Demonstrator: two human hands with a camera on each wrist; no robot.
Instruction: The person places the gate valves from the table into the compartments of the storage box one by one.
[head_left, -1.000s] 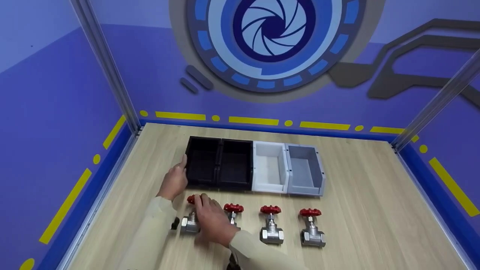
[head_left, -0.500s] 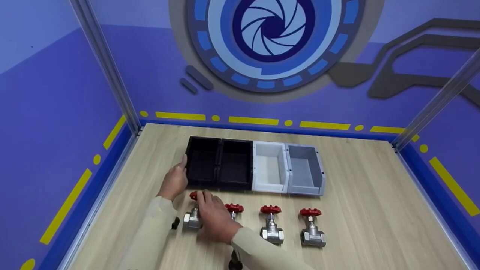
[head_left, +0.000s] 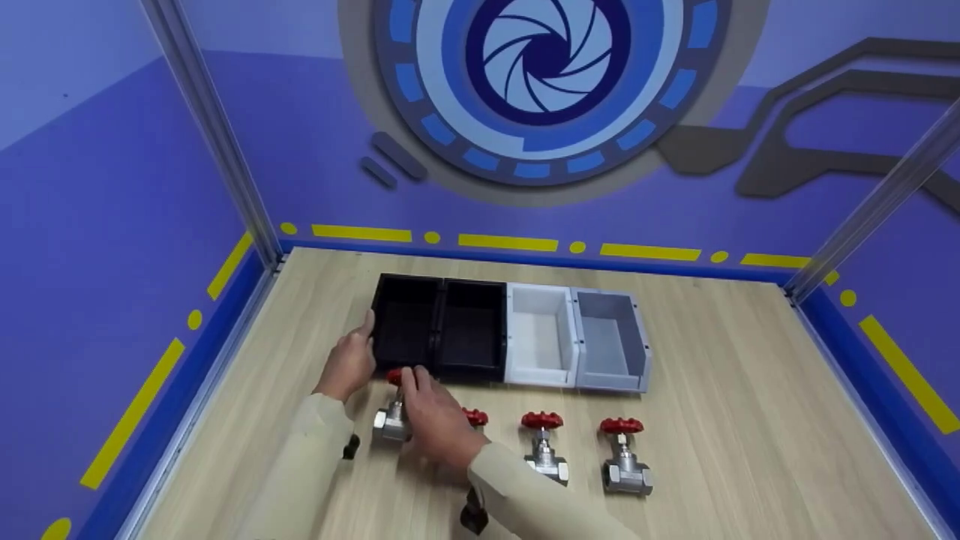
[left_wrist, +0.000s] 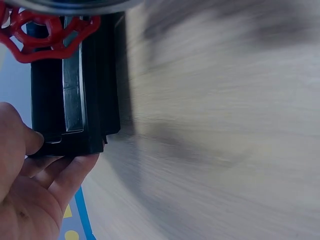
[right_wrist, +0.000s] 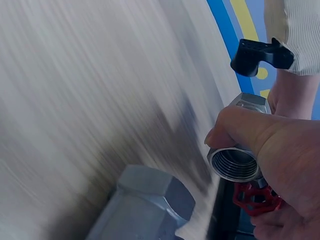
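Observation:
In the head view my left hand [head_left: 347, 365] holds the outer side of the leftmost black bin [head_left: 405, 326]. The left wrist view shows its thumb over the rim of that bin [left_wrist: 75, 142] and the fingers against the outside. My right hand [head_left: 441, 420] grips a steel valve [head_left: 391, 424] with a red handwheel [head_left: 394, 376], close in front of the black bin. In the right wrist view the thumb lies across the valve body [right_wrist: 235, 164], whose threaded opening faces the camera. Part of the valve is hidden behind the hand.
Beside the first bin stand a second black bin [head_left: 472, 330], a white bin [head_left: 538, 330] and a grey bin [head_left: 606, 337]. Another valve [head_left: 475, 417] is mostly hidden by my right hand. Two more valves, a third [head_left: 546, 457] and a fourth [head_left: 627, 474], stand to the right.
My right hand has carried the valve slightly to the right and forward, up towards the black bin. The left hand keeps its place on the bin.

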